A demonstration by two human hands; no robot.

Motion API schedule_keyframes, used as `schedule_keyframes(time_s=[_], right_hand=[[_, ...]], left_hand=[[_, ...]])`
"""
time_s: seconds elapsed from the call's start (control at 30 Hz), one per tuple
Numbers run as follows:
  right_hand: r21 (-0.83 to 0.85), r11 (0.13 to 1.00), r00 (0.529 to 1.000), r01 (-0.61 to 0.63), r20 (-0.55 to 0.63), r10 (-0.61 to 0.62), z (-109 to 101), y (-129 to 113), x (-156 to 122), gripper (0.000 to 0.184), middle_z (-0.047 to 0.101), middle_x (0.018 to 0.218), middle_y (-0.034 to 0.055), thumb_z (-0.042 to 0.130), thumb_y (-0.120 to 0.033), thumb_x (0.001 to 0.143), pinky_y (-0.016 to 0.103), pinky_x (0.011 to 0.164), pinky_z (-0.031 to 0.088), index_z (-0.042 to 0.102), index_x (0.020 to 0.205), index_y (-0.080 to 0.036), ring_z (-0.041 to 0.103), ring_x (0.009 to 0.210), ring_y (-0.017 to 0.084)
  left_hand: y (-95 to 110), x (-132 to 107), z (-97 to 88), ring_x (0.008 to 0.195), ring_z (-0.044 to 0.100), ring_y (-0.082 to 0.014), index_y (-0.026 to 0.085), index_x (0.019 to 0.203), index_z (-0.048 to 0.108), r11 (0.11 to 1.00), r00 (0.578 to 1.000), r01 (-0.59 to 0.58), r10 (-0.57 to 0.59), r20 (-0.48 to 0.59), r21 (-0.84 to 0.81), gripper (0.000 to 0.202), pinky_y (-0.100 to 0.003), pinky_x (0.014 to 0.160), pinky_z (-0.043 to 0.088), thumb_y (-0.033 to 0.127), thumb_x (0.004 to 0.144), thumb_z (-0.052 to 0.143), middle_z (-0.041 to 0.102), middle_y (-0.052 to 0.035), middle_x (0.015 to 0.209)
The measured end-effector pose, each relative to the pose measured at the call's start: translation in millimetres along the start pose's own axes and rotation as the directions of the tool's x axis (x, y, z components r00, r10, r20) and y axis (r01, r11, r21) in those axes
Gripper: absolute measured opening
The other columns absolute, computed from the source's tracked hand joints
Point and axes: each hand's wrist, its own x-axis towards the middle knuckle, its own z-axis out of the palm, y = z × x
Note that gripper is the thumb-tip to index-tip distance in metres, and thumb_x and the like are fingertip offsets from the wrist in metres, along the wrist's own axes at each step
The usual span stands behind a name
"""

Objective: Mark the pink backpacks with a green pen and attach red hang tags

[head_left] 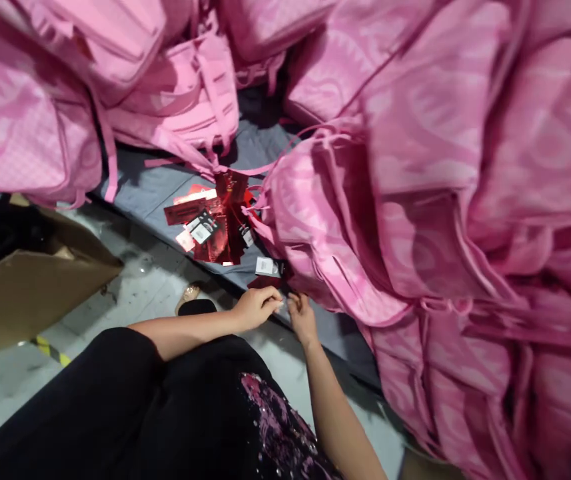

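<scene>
My left hand (259, 308) and my right hand (302, 316) are close together at the front edge of the grey cloth-covered table (150, 193). The fingers of both are pinched; what is between them is too small to make out. Just beyond the fingertips lies a black-and-white hang tag (268, 267), with a dark red tag (264, 283) under it. A pink patterned backpack (305, 200) leans beside them on the right. Farther back on the cloth is a loose pile of shiny red tags (218, 230), some with white labels.
Pink backpacks (180, 93) line the far side, and more backpacks (430, 133) are heaped on the right. An open cardboard box (40, 293) stands on the floor at the left, near yellow-black floor tape (51, 350).
</scene>
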Motion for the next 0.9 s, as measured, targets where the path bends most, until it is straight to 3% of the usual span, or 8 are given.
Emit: schedule_keyframes(time_s=[0.13,0.23,0.3,0.5,0.73,0.9], right_hand=[[-0.195,0.981,0.998,0.019,-0.049,-0.029,-3.0,-17.3,19.0,0.043,0.064,0.074,0.0105,0.059,-0.065,0.067,0.044,0.079,0.048,0.056,0.071,-0.022,0.059,0.076,0.027],[-0.258,0.966,0.992,-0.012,-0.126,-0.022,-22.2,-33.5,15.9,0.049,0.044,0.051,0.0010,0.052,-0.069,0.076,0.038,0.063,0.045,0.043,0.056,-0.025,0.045,0.055,0.020],[-0.255,0.967,0.985,-0.029,-0.171,-0.015,-35.6,-41.9,13.7,0.053,0.035,0.045,-0.0023,0.050,-0.071,0.079,0.035,0.057,0.042,0.039,0.054,-0.026,0.039,0.050,0.017],[-0.176,0.984,0.980,-0.035,-0.200,-0.001,-56.0,-51.1,12.9,0.059,0.057,0.058,0.0048,0.048,-0.075,0.079,0.035,0.068,0.050,0.060,0.070,-0.018,0.057,0.065,0.021],[-0.144,0.988,0.996,-0.063,-0.064,0.055,-65.5,-50.6,15.6,0.063,0.069,0.072,0.0099,0.057,-0.073,0.076,0.038,0.082,0.051,0.073,0.080,-0.012,0.065,0.080,0.024],[-0.110,0.994,1.000,0.010,0.005,-0.009,-55.7,-39.9,8.0,0.051,0.071,0.081,0.0075,0.064,-0.065,0.071,0.036,0.086,0.051,0.072,0.082,-0.015,0.066,0.084,0.022]], left_hand=[[-14.7,-9.9,-22.8,0.066,0.061,-0.0126,0.018,0.087,0.064,0.998,0.997,0.055,-0.055,-0.045,0.005,0.012,-0.022,0.065,0.041,0.022,0.089,0.053,0.069,0.0005,0.073],[-24.0,-16.3,-37.0,0.067,0.061,-0.0125,0.018,0.089,0.067,0.995,0.995,0.094,-0.093,-0.039,0.014,0.017,-0.022,0.066,0.041,0.015,0.087,0.051,0.070,0.0005,0.077],[-28.6,-17.1,-41.9,0.067,0.061,-0.0123,0.018,0.090,0.069,0.993,0.992,0.120,-0.119,-0.028,0.023,0.019,-0.022,0.066,0.040,0.015,0.087,0.050,0.071,0.0006,0.077],[-28.4,-1.0,-35.6,0.057,0.058,-0.0112,0.020,0.092,0.071,0.985,0.984,0.158,-0.163,0.073,0.073,0.018,-0.021,0.059,0.037,0.020,0.087,0.053,0.069,0.0034,0.067],[6.1,35.1,-15.2,0.075,0.066,-0.0152,0.017,0.100,0.068,0.996,0.991,0.003,-0.014,0.130,0.092,0.023,-0.024,0.071,0.044,0.013,0.090,0.047,0.073,-0.0026,0.085],[48.7,80.2,12.4,0.094,0.067,-0.0171,0.019,0.100,0.070,0.967,0.959,-0.230,0.207,0.192,0.110,0.019,-0.024,0.084,0.045,0.016,0.092,0.053,0.074,-0.0027,0.103]])
